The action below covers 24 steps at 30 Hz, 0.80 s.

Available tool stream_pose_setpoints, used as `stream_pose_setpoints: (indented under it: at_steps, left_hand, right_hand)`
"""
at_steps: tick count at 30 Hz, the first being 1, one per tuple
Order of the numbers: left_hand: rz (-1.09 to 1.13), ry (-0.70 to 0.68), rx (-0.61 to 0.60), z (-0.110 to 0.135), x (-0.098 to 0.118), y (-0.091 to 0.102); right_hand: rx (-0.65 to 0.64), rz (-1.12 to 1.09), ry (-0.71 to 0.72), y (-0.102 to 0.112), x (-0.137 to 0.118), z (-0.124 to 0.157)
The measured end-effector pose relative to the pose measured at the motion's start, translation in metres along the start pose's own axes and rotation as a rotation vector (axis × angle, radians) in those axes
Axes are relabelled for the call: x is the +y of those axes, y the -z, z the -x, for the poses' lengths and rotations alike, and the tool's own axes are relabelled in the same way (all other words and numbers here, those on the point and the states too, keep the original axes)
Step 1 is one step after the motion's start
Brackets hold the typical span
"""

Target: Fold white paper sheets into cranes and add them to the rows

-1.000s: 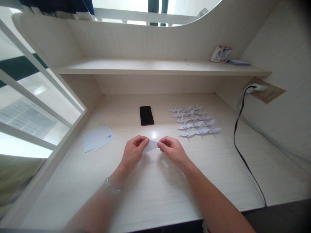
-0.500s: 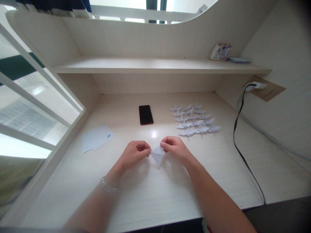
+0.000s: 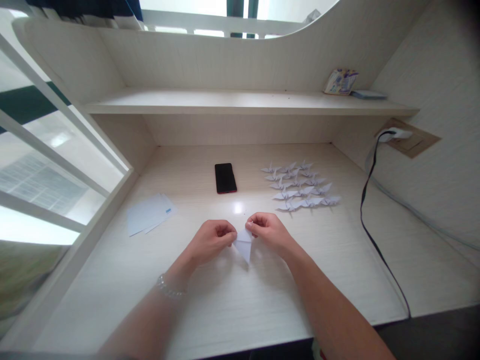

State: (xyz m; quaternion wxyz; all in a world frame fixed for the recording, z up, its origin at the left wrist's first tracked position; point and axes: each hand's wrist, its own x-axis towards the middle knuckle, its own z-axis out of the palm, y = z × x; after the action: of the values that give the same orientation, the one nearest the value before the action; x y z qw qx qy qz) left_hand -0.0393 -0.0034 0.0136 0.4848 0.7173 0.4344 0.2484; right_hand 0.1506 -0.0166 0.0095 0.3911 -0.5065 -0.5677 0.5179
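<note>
Between my hands is a small piece of folded white paper, its pointed end hanging down toward me. My left hand pinches its left edge between thumb and fingers. On the other side, my right hand is closed on the upper right corner. Beyond my right hand stand several white paper cranes in close rows. A few flat sheets of white paper lie to the left, overlapping, one with a small blue mark.
A black phone lies on the desk behind my hands. A black cable runs from a wall socket down the right side. A shelf spans the back, bearing a small printed packet.
My hands have drawn slightly closer together. The folded paper has turned a little, its point now lower and further right. Both hands keep their pinch.
</note>
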Motion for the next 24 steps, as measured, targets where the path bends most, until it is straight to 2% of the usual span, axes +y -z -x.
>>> stream_pose_setpoints:
  at_steps: [6, 10, 13, 17, 20, 22, 24]
  left_hand:
    - [0.071, 0.035, -0.003, -0.001, -0.006, 0.010]
    - [0.167, 0.048, 0.082, -0.003, -0.006, 0.012]
    - [0.234, 0.035, 0.125, -0.003, -0.003, 0.007]
    - [0.179, 0.060, 0.137, -0.005, -0.006, 0.007]
    - [0.214, 0.124, 0.203, -0.007, -0.014, 0.012]
    - [0.254, 0.165, 0.232, -0.009, -0.020, 0.015]
    - [0.283, 0.168, 0.235, -0.011, -0.024, 0.015]
  right_hand:
    - [0.065, -0.097, -0.009, 0.008, 0.005, -0.004]
    - [0.141, -0.143, 0.000, 0.011, 0.010, -0.007]
    - [0.166, -0.133, 0.019, 0.005, 0.013, -0.007]
    - [0.166, -0.096, 0.023, -0.007, 0.012, -0.012]
    - [0.225, 0.087, 0.073, -0.010, 0.011, -0.034]
    - [0.291, 0.347, 0.192, -0.010, 0.011, -0.058]
    - [0.261, 0.591, 0.249, -0.010, 0.011, -0.087]
